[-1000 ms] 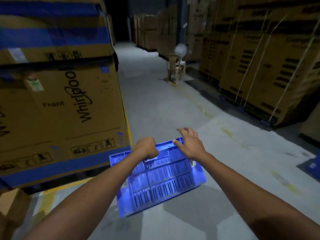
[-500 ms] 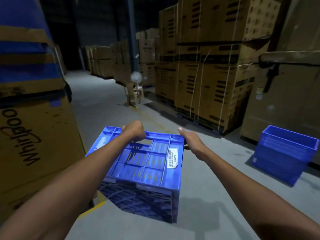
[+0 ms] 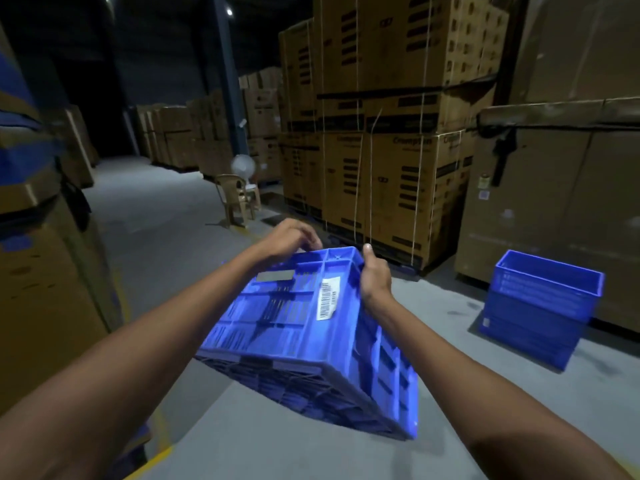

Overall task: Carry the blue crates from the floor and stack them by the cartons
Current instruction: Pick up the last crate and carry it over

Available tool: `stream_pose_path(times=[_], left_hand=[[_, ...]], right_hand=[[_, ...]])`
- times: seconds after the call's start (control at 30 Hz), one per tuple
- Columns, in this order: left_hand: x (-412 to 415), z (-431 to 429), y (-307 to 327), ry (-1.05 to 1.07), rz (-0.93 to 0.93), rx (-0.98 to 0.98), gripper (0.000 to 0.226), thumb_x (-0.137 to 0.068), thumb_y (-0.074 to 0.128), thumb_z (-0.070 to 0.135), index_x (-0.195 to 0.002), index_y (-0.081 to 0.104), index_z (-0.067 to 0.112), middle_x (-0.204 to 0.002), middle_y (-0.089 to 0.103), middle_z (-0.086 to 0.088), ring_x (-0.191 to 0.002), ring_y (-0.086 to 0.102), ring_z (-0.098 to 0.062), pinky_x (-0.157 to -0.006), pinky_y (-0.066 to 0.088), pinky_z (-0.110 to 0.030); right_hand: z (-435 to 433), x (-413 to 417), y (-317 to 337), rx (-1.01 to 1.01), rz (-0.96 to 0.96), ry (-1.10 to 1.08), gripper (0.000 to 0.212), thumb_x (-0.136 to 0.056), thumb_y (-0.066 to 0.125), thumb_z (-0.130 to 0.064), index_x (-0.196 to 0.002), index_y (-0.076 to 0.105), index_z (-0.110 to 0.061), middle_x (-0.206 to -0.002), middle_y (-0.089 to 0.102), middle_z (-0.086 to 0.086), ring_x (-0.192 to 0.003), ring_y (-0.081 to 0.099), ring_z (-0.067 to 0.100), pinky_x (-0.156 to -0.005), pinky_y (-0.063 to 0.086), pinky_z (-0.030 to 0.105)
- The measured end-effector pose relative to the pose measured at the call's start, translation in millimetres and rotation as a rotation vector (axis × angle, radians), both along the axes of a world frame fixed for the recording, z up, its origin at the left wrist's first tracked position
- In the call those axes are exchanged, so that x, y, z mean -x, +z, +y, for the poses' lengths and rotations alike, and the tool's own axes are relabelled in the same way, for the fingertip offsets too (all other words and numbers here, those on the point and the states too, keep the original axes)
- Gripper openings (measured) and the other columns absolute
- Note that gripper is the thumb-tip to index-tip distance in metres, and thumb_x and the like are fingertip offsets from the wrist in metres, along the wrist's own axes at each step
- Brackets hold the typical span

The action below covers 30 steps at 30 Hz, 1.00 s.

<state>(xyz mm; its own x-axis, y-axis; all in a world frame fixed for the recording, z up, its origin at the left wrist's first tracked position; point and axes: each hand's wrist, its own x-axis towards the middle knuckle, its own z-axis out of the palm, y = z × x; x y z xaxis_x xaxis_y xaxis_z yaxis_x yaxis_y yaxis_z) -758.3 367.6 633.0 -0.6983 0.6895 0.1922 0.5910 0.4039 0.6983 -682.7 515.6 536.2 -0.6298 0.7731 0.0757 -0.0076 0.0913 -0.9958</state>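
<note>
The left hand (image 3: 291, 237) is curling over the far edge of the blue crate (image 3: 294, 327) and the right hand (image 3: 375, 275) is gripping its corner, holding it tipped in the air, well left of the crate stack (image 3: 540, 306) by the cartons (image 3: 554, 202). I am thinking it needs turning open side up first.

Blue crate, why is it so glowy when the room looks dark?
Head view: dim overall, with a ceiling light far back; the blue crate is close and catches light, its near corner blooming; the far cartons sit in shadow.
</note>
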Motion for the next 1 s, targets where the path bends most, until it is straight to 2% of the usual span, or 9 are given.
stream_pose_path(times=[0.17, 0.33, 0.43, 0.53, 0.63, 0.7, 0.77, 0.87, 1.0], left_hand=[[-5, 79, -37, 0.028, 0.175, 0.014, 0.055, -0.095, 0.045, 0.047, -0.047, 0.044, 0.02, -0.045, 0.042, 0.006, -0.047, 0.038, -0.013, -0.051, 0.028, -0.031], [17, 138, -51, 0.04, 0.131, -0.159, 0.054, -0.09, 0.054, 0.022, -0.039, 0.036, 0.021, -0.037, 0.032, 0.009, -0.039, 0.028, -0.01, -0.049, 0.028, -0.031], [36, 174, -41, 0.067, 0.076, -0.22, 0.057, -0.088, 0.055, 0.023, -0.034, 0.042, 0.012, -0.032, 0.032, 0.005, -0.04, 0.032, -0.016, -0.05, 0.025, -0.031], [75, 203, -27, 0.002, 0.068, -0.265, 0.042, -0.086, 0.055, 0.019, -0.048, 0.048, 0.003, -0.044, 0.042, -0.022, -0.049, 0.045, -0.034, -0.056, 0.026, -0.031], [118, 229, -17, 0.023, -0.126, -0.4, 0.039, -0.077, 0.066, 0.019, -0.043, 0.05, 0.012, -0.034, 0.04, 0.003, -0.041, 0.036, -0.01, -0.058, 0.028, -0.033], [145, 246, -11, -0.067, -0.202, -0.422, 0.034, -0.078, 0.066, 0.019, -0.049, 0.051, 0.012, -0.038, 0.04, 0.007, -0.042, 0.035, -0.011, -0.056, 0.029, -0.033], [173, 259, 1, -0.197, -0.233, -0.299, 0.03, -0.074, 0.068, 0.028, -0.06, 0.058, 0.004, -0.051, 0.045, -0.004, -0.049, 0.04, -0.015, -0.056, 0.031, -0.031], [213, 281, 31, -0.353, 0.107, 0.135, 0.052, -0.078, 0.069, 0.049, -0.078, 0.071, -0.003, -0.063, 0.053, -0.006, -0.056, 0.045, -0.017, -0.057, 0.034, -0.03], [224, 325, 27, -0.535, 0.446, 0.587, 0.042, -0.092, 0.054, 0.047, -0.095, 0.072, 0.009, -0.091, 0.069, -0.007, -0.082, 0.064, -0.023, -0.074, 0.051, -0.033]], right_hand=[[27, 17, 4, -0.281, -0.197, -0.092, 0.062, -0.101, 0.025, -0.052, -0.11, 0.066, -0.007, -0.118, 0.064, 0.017, -0.111, 0.057, 0.035, -0.092, 0.044, 0.041], [81, 20, 8, -0.429, -0.264, -0.091, 0.066, -0.099, 0.021, -0.057, -0.107, 0.066, -0.009, -0.116, 0.065, 0.015, -0.11, 0.056, 0.033, -0.091, 0.042, 0.041], [126, 22, 14, -0.629, -0.204, 0.082, 0.072, -0.092, 0.017, -0.067, -0.082, 0.066, -0.015, -0.098, 0.069, 0.015, -0.099, 0.06, 0.036, -0.076, 0.039, 0.041], [185, 21, 0, -0.715, -0.322, 0.186, 0.053, -0.103, 0.029, -0.045, -0.088, 0.065, -0.01, -0.092, 0.067, 0.02, -0.093, 0.06, 0.039, -0.072, 0.033, 0.04], [232, 25, -17, -0.672, -0.395, 0.041, 0.066, -0.101, 0.03, -0.053, -0.055, 0.048, -0.01, -0.064, 0.057, 0.014, -0.072, 0.057, 0.038, -0.064, 0.033, 0.04], [244, 42, -13, -0.704, -0.391, -0.094, 0.07, -0.1, 0.027, -0.057, -0.049, 0.041, -0.011, -0.057, 0.051, 0.01, -0.06, 0.051, 0.031, -0.056, 0.03, 0.038], [253, 67, -7, -0.746, -0.387, -0.195, 0.069, -0.101, 0.026, -0.055, -0.05, 0.044, -0.011, -0.055, 0.049, 0.005, -0.057, 0.048, 0.026, -0.054, 0.027, 0.037], [270, 105, 0, -0.785, -0.416, -0.266, 0.066, -0.102, 0.026, -0.052, -0.061, 0.054, -0.009, -0.068, 0.058, 0.009, -0.072, 0.056, 0.033, -0.061, 0.033, 0.038], [281, 166, 14, -0.913, -0.503, -0.356, 0.059, -0.102, 0.028, -0.047, -0.083, 0.067, -0.007, -0.098, 0.068, 0.02, -0.095, 0.061, 0.039, -0.074, 0.041, 0.042]])
